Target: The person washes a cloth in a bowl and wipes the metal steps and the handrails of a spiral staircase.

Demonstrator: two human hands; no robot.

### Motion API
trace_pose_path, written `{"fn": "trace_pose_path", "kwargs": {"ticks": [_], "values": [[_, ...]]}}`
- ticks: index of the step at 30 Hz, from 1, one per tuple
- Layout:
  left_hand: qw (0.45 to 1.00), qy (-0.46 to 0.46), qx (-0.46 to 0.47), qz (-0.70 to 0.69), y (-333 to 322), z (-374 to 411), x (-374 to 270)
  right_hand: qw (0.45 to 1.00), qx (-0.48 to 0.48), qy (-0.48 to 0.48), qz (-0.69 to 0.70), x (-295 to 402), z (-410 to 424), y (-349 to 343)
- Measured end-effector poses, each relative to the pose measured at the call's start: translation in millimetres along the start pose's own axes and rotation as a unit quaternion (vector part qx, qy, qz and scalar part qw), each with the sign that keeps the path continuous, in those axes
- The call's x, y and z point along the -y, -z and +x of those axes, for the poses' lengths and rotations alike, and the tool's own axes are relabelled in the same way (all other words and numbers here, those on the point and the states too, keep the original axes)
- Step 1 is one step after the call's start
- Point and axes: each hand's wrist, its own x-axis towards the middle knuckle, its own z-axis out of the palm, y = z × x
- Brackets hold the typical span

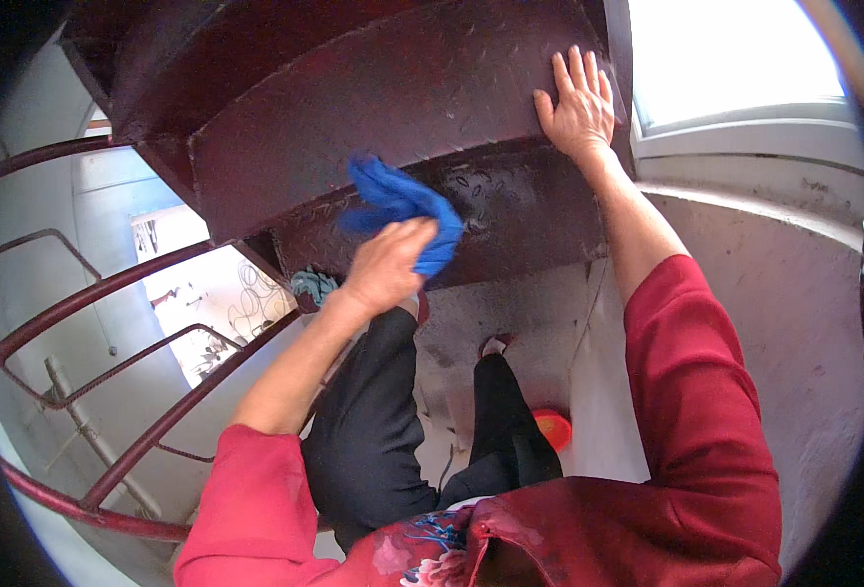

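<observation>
My left hand (384, 271) grips a crumpled blue cloth (437, 224), blurred at its far end. The cloth is over the lower dark-red metal stair tread (520, 213), which has a raised pattern and a shiny patch beside the cloth. Palm down and fingers spread, my right hand (580, 106) rests on the right end of the tread above (373, 103). Nothing is held in that hand.
A dark-red metal railing (102, 301) curves along the left, with a bright opening beyond it. A teal cloth (314, 285) lies at the lower step's left end. An orange-red container (553, 429) is beside my leg. A window (740, 59) is at upper right.
</observation>
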Motion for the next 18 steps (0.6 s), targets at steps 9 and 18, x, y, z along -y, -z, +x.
{"fn": "trace_pose_path", "kwargs": {"ticks": [9, 18], "values": [[0.981, 0.081, 0.162, 0.063, -42, 36, -5, 0.999, 0.026, 0.003, 0.024, 7, 3, 14], [0.973, 0.087, -0.164, -0.135, 140, 23, 5, 0.952, 0.131, -0.136, 0.239, -14, 32, 34]]}}
